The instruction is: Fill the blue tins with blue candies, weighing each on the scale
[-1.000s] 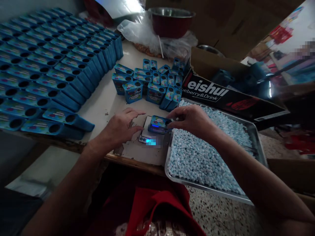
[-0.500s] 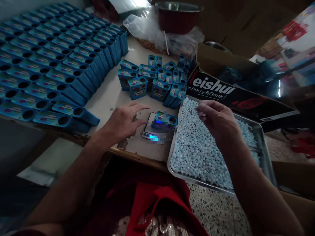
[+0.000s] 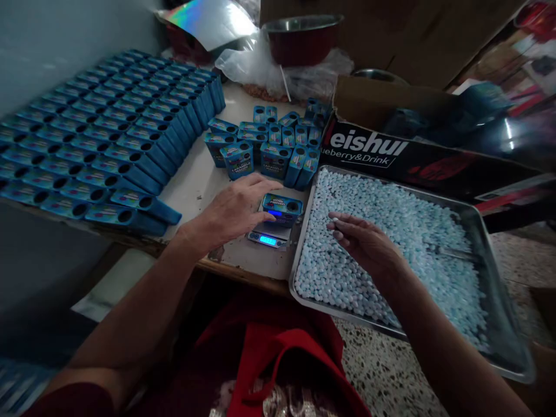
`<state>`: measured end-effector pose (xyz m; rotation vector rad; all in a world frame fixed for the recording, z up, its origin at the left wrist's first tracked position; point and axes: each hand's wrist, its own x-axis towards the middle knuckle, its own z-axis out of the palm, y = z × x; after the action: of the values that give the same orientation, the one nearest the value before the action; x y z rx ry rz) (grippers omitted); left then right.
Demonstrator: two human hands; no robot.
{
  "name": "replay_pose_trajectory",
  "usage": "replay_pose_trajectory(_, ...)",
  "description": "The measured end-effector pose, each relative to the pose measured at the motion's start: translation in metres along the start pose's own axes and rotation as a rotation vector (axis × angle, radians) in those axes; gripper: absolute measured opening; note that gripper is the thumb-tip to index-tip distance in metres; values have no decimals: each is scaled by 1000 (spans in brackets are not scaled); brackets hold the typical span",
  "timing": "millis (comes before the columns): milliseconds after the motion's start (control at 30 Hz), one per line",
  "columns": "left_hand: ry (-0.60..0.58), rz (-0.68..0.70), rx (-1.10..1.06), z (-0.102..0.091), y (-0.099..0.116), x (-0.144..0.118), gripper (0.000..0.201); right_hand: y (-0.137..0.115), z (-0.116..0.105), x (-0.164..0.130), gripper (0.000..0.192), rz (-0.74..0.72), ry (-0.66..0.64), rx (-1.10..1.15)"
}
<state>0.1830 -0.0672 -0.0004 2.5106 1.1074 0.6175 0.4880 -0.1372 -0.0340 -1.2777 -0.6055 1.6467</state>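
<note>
A blue tin [image 3: 283,202] with a round hole in its top stands on a small digital scale [image 3: 254,236], whose display glows blue. Beside the tin, at its left, is my left hand [image 3: 237,205], thumb and fingers spread apart; whether the thumb touches the tin I cannot tell. My right hand [image 3: 369,240] hovers over a metal tray [image 3: 315,306] of pale blue and white candies [image 3: 347,278]. Its fingertips are pinched together, with a small pale candy [image 3: 335,220] showing between them. A scoop-like metal handle [image 3: 458,253] lies among the candies.
Rows of blue tins [image 3: 125,145] fill the table's left side. Several more tins [image 3: 237,159] stand behind the scale. A black printed carton [image 3: 417,165] borders the tray's far side. At the back, a dark red bowl [image 3: 302,43] rests by a clear plastic bag [image 3: 243,63].
My left hand has moved right, closer to the tin on the scale. My right hand has come lower and left over the tray, fingers still pinched. The view has shifted slightly.
</note>
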Motion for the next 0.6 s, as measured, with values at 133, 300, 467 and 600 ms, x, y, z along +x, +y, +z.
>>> replay_pose_trajectory(133, -19, -7, 23, 6, 1, 4, 57, -16, 24, 11, 22, -133, -151, -162)
replay_pose_trajectory(300, -19, -36, 5, 28, -8, 16, 62, -19, 61, 33, 17, -332, -256, -479)
replay_pose_trajectory(467, -24, -48, -132, 48, -13, 22, 50, -30, 74, 38, 19, -505, -250, -776)
replay_pose_trajectory(600, -15, -79, -169, 31, -25, 15, 42, -51, 60, 40, 31, -461, -124, -644)
